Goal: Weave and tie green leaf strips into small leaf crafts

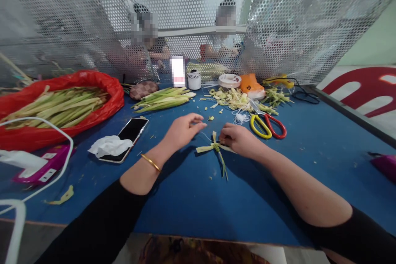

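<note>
Green-yellow strips crossed into a small leaf-strip bundle lie on the blue table. The fingertips of the right hand are closed on the bundle's right arm, and its thin tails trail toward the person, below those fingers. The left hand sits just left of it, thumb and forefinger pinched together on what looks like a fine white thread running to the bundle's middle. I judge the bundle very light, limp and easily frayed or undone, so the crossing point is the place to hold it. The thread is thin and probably slippery. Yellow-and-red scissors lie just beyond the right fingers.
</note>
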A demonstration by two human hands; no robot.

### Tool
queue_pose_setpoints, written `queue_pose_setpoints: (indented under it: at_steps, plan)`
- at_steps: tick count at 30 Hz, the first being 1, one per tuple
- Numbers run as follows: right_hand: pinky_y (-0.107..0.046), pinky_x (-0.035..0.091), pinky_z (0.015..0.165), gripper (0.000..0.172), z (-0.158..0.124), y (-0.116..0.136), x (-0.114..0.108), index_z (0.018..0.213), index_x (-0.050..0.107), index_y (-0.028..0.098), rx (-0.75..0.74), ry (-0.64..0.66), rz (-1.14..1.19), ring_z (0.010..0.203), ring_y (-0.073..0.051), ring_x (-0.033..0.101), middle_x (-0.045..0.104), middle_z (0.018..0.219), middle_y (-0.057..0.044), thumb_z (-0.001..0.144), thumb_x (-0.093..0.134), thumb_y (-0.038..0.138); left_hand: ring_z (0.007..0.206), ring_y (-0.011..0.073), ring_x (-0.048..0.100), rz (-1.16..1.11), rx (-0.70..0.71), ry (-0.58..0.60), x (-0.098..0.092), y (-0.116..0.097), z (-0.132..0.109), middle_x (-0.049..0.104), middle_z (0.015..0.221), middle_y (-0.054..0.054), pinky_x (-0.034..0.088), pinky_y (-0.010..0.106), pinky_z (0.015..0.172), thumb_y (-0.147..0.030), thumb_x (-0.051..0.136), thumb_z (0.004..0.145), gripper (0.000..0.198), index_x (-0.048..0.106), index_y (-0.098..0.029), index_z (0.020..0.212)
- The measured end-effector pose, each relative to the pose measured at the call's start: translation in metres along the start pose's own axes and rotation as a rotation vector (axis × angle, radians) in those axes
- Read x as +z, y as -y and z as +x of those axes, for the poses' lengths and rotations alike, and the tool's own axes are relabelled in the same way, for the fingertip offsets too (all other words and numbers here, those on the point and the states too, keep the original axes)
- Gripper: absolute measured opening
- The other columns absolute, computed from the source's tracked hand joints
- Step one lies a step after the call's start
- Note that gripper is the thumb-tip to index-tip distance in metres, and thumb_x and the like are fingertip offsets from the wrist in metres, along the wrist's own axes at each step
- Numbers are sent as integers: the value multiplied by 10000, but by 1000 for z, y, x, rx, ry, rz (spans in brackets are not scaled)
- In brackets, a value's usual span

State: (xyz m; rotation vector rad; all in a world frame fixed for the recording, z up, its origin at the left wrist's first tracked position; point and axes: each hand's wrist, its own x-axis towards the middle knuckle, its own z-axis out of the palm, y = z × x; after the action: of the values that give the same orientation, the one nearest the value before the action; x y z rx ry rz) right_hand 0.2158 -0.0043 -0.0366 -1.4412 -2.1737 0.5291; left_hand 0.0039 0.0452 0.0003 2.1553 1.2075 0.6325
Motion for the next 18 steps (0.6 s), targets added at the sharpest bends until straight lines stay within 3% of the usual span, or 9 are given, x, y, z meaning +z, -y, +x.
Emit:
queue_pose_setpoints:
  at_steps: [2,4,6,8,11,13,14,16,18]
  plan:
    - [-236,374,652,173,0,0,-1,691,583,174,-2,1,-2,678,-127,509,538,790,-21,757,498,38,888,228,647,376,-114,-156,-35,-4,-12,700,1090,51,456,332,800,-371,556,825,367,620,-252,1166]
    - [-236,374,650,179,0,1,-1,683,566,177,-2,4,-2,678,-129,510,539,784,-21,769,488,41,1027,302,611,705,-316,-308,-72,-4,-30,657,1183,96,446,381,845,-425,540,823,426,614,-234,1196]
    - [-235,370,647,187,0,4,-1,665,547,179,8,7,-5,675,-127,506,533,775,-17,770,484,37,1077,340,583,870,-535,-308,-101,4,-49,610,1254,138,451,410,835,-520,469,834,523,589,-196,1227]
    - [-236,367,647,194,0,6,0,655,538,180,19,10,-5,669,-124,498,526,772,-14,768,484,31,1113,339,561,916,-689,-214,-120,18,-64,576,1297,168,446,400,828,-560,422,835,607,539,-164,1279]
    - [-239,365,652,195,0,7,0,669,553,179,32,9,-1,678,-124,501,531,784,-14,764,483,23,1004,308,615,864,-784,-15,-130,41,-75,680,1120,126,441,340,739,-458,459,810,426,653,-202,1090]
    - [-241,367,658,194,0,6,0,685,570,177,33,9,-2,698,-129,513,540,793,-17,764,486,21,901,266,640,831,-713,-2,-131,50,-77,719,980,97,426,297,689,-368,476,789,304,689,-210,938]
    - [-241,369,659,194,0,6,-1,691,576,176,32,9,-4,705,-130,518,543,796,-17,764,488,20,881,263,642,832,-658,-27,-131,52,-78,720,978,102,424,296,681,-374,468,797,315,686,-204,949]
    - [-238,371,662,197,0,7,-1,700,585,175,28,11,-10,714,-129,523,548,804,-18,767,489,18,947,288,623,914,-608,-195,-134,54,-80,695,1091,136,429,320,711,-436,452,813,416,655,-181,1072]
    - [-235,370,662,202,0,8,-2,706,590,175,30,14,-15,718,-129,523,551,810,-19,770,486,14,1009,327,594,1003,-628,-343,-138,56,-84,658,1177,170,431,356,736,-537,422,815,543,622,-167,1159]
